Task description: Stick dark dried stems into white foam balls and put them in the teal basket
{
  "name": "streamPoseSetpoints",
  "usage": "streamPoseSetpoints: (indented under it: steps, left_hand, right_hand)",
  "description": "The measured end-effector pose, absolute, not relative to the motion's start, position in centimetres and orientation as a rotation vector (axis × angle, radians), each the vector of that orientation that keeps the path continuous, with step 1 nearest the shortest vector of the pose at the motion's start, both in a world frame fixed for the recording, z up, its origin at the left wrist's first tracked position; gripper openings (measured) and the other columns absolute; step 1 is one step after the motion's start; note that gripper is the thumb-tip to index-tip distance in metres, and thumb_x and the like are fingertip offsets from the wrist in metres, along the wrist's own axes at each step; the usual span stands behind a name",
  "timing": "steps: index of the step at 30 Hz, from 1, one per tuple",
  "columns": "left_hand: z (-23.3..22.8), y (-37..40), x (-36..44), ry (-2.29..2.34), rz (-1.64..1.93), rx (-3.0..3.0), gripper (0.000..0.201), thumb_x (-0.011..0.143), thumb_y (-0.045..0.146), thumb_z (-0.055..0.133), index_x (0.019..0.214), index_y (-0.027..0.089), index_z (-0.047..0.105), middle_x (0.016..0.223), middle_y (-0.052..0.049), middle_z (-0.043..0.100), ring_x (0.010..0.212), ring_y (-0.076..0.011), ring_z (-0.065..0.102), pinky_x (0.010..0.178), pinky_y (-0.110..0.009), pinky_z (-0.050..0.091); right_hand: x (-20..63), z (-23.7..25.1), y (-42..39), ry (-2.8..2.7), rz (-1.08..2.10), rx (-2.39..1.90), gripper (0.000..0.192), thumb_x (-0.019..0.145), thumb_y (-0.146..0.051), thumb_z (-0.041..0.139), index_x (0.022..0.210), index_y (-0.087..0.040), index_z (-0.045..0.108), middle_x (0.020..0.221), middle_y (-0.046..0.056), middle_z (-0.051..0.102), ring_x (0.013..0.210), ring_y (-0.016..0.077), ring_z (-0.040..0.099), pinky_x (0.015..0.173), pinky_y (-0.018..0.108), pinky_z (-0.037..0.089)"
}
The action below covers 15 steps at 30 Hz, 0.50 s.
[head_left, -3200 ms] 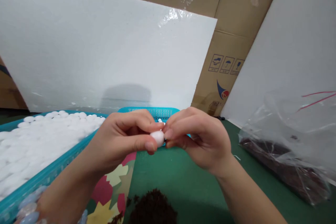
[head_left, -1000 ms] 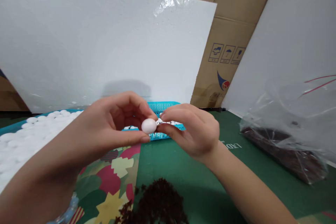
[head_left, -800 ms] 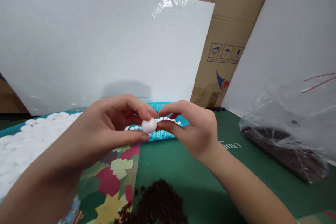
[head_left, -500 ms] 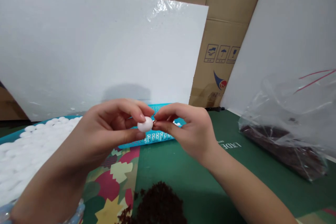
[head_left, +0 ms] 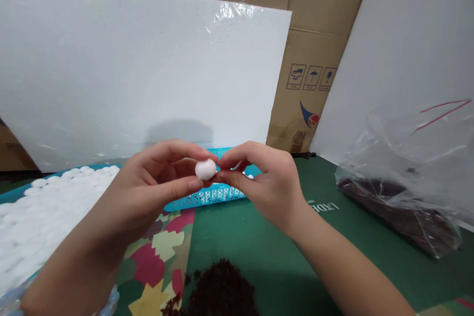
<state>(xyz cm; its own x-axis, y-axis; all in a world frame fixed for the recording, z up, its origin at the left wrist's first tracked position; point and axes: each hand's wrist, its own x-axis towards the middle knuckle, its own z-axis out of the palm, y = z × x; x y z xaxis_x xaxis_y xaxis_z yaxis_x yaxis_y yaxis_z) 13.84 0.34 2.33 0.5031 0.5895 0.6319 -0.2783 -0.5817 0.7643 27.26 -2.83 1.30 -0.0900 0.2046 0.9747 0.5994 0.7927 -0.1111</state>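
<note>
Smooth white ball [head_left: 205, 170], held up before turquoise basket [head_left: 207, 197], judged light, firm, slippery, best gripped round its middle; left hand [head_left: 144, 197] clamped on it, right hand [head_left: 270, 182] fingertips at its right side, closure unclear

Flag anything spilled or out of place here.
The brown crumbs lie loose on the green surface, a few straying onto the patterned strip; similar-looking stuff sits in the bag. It may be a spill, or heaped there on purpose.

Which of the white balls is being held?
The lone white ball raised between the left hand and right hand; the other balls in view lie in the two blue baskets.
</note>
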Motion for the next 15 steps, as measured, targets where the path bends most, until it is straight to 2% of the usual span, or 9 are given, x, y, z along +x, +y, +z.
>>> streamPoseSetpoints:
  steps: [8,12,15]
  left_hand:
    - [2.4,0.4,13.8,0.158,1.206,1.846,0.023,0.056,-0.002,0.051,0.062,0.019,0.058,0.07,0.006,0.061,0.063,-0.0063,0.055,0.052,-0.01,0.046]
    - [2.4,0.6,13.9,0.164,1.216,1.838,0.023,0.055,-0.001,0.052,0.062,0.02,0.059,0.069,0.006,0.061,0.063,-0.0065,0.054,0.052,-0.01,0.046]
    - [2.3,0.7,13.9,0.194,1.221,1.818,0.018,0.056,0.004,0.055,0.062,0.02,0.06,0.063,0.008,0.061,0.058,-0.0041,0.053,0.049,-0.008,0.045]
  right_hand:
    - [27.4,1.4,-3.4,-1.708,-0.019,-0.619,0.013,0.058,-0.002,0.057,0.056,-0.013,0.051,0.054,-0.003,0.056,0.05,0.005,0.051,0.043,0.009,0.041]
    - [27.7,1.7,-3.8,-1.793,0.242,-0.71,0.02,0.06,0.005,0.048,0.068,-0.013,0.051,0.065,-0.002,0.056,0.058,0.0051,0.052,0.049,0.011,0.042]
    - [27.9,1.8,-4.0,-1.81,0.4,-0.774,0.02,0.06,0.002,0.05,0.075,-0.012,0.05,0.069,-0.001,0.056,0.061,0.0062,0.052,0.051,0.013,0.042]
